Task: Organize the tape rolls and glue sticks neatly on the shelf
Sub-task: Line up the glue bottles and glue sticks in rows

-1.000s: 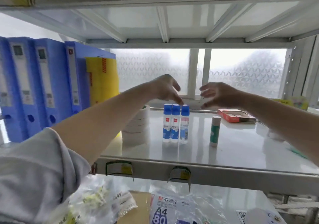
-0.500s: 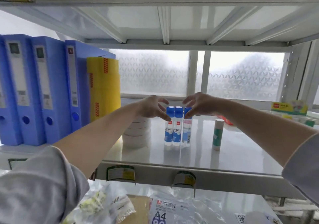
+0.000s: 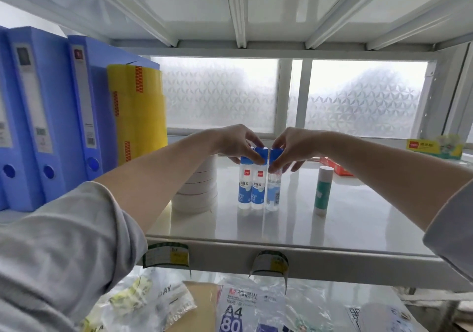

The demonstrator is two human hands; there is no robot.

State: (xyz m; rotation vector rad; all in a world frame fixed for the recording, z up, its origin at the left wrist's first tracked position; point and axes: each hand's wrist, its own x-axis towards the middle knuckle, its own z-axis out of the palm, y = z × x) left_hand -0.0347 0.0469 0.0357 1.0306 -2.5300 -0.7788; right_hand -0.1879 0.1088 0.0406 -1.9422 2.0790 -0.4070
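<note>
Mid-frame: left hand (image 3: 236,141) and right hand (image 3: 291,145) fingers pinch, apparently, caps of three glue bottles (image 3: 257,178) on shelf (image 3: 345,219).

Hidden or unreadable from my station:
- white tape rolls (image 3: 198,193): stack partly behind my left forearm.
- glue bottles (image 3: 257,187): blue caps partly covered by left hand (image 3: 234,142) and right hand (image 3: 294,145).
- red box (image 3: 335,165): mostly behind right wrist.
- blue binders (image 3: 51,117): cut off at left edge.
- shelf-edge labels (image 3: 166,256): print too blurred to read.

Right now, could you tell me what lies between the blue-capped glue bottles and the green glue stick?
Only bare shelf separates the blue-capped glue bottles from the green glue stick in the head view.
</note>
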